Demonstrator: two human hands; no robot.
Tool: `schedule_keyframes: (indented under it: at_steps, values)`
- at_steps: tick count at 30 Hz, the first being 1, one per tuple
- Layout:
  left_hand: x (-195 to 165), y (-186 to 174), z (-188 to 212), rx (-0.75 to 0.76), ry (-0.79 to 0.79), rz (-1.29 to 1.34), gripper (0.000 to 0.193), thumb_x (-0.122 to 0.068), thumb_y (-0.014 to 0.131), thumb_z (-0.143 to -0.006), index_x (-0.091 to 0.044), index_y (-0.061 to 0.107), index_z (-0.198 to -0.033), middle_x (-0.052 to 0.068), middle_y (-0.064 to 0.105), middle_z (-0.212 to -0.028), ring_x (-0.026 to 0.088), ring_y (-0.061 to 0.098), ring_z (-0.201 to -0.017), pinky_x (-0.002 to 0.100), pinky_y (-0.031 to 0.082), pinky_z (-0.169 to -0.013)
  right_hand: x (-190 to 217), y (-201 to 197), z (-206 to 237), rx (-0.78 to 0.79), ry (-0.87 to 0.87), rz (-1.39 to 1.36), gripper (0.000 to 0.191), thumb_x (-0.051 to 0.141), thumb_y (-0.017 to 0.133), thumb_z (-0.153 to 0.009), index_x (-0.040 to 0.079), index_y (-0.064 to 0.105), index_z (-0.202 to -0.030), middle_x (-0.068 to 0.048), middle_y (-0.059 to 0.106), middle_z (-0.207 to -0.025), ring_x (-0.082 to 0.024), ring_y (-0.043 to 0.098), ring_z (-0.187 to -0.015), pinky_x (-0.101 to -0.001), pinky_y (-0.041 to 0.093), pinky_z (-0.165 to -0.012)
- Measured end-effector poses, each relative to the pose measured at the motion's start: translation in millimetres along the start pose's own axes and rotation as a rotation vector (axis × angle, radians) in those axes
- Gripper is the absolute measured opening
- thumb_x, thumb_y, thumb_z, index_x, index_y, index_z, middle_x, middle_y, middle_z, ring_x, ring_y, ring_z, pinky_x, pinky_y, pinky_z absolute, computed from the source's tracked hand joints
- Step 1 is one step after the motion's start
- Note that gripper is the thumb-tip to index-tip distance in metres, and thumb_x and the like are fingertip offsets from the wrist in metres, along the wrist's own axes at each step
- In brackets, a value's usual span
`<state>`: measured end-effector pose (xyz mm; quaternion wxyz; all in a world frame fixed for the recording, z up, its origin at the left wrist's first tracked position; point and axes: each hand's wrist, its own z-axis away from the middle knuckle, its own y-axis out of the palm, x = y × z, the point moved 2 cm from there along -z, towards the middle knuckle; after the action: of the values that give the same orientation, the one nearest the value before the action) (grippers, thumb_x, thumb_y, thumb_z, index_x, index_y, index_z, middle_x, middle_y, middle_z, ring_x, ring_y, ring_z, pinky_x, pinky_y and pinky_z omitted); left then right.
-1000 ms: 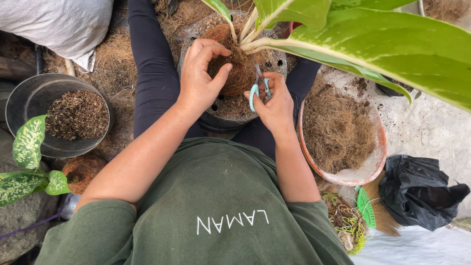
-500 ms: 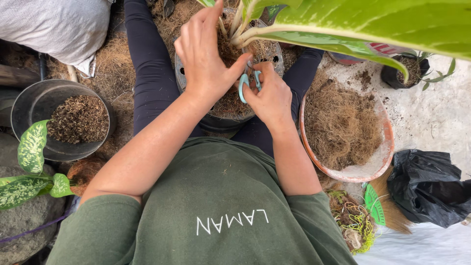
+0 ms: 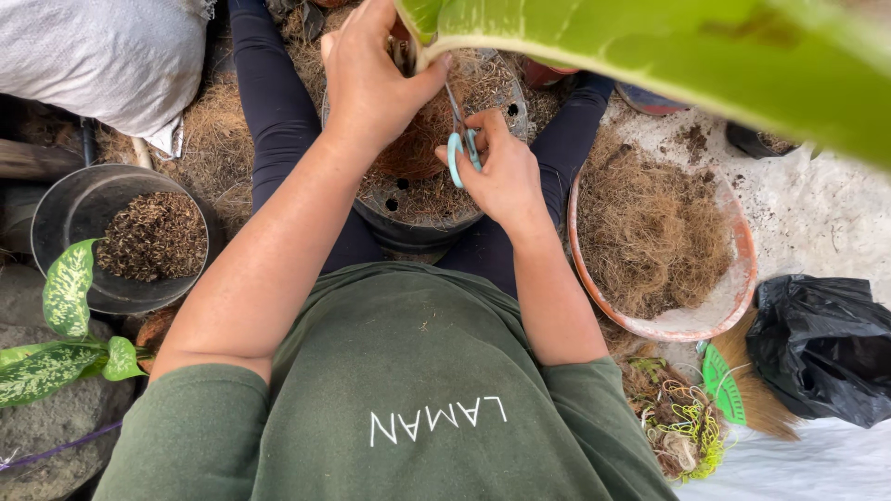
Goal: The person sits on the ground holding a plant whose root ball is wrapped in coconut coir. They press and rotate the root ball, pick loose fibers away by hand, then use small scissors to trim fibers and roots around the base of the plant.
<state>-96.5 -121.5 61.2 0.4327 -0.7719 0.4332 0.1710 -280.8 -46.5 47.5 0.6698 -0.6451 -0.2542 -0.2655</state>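
Scissors with pale blue plastic loop handles (image 3: 461, 148) sit at the upper centre of the frame, over a round dark plastic pot with holes in its rim (image 3: 408, 199) that rests between the person's legs. The right hand (image 3: 501, 172) holds them, thumb and fingers threaded through the loops and drawn close together; the blades point up into the brown fibrous root ball (image 3: 422, 130) and are mostly hidden, so whether they are parted or closed cannot be told. The left hand (image 3: 371, 79) is above and left of the scissors, its fingers curled and pressed around the base of the plant, where a broad green leaf (image 3: 668, 56) sweeps across the top right of the frame.

The step in hand looks like trimming at the root mass just under the plant's base while the other hand steadies it. A further snip would call for keeping the blade tips clear of the left thumb, which lies just beside them, and of the leaf stalk.

To the right stands a shallow terracotta-coloured bowl of coconut fibre (image 3: 742, 278); at left, a dark round tub of bark chips (image 3: 65, 213).
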Motion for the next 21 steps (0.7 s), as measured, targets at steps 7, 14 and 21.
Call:
schedule_keyframes:
  at_steps: [7,14,21]
  values:
    - [9.8,-5.7,4.6,0.025,0.030,0.137,0.035,-0.021,0.092,-0.090,-0.012,0.069,-0.115,0.003,0.069,-0.114,0.022,0.072,-0.101,0.039,0.052,-0.086,12.1,-2.0,13.4,0.062,-0.032,0.041,0.054,0.044,0.080,-0.086,0.007,0.058,-0.119,-0.005,0.067,-0.076,-0.022,0.070,-0.068,-0.0384,0.052,-0.062]
    - [12.6,-7.4,7.3,0.040,-0.002,0.213,0.032,-0.012,0.090,-0.089,-0.009,0.070,-0.114,0.006,0.067,-0.118,0.020,0.071,-0.106,0.037,0.058,-0.091,23.2,5.2,9.4,0.036,-0.051,0.101,0.056,0.048,0.079,-0.088,0.007,0.059,-0.120,-0.007,0.068,-0.079,-0.023,0.071,-0.069,-0.0393,0.053,-0.064]
    - [37.3,-7.6,15.6,0.180,-0.258,0.234,0.027,-0.020,0.078,-0.097,-0.004,0.068,-0.115,0.009,0.071,-0.111,0.022,0.071,-0.101,0.037,0.058,-0.088,22.0,6.7,10.7,0.019,-0.076,0.079,0.052,0.045,0.079,-0.088,0.007,0.060,-0.119,-0.007,0.069,-0.080,-0.024,0.071,-0.071,-0.0394,0.053,-0.064]
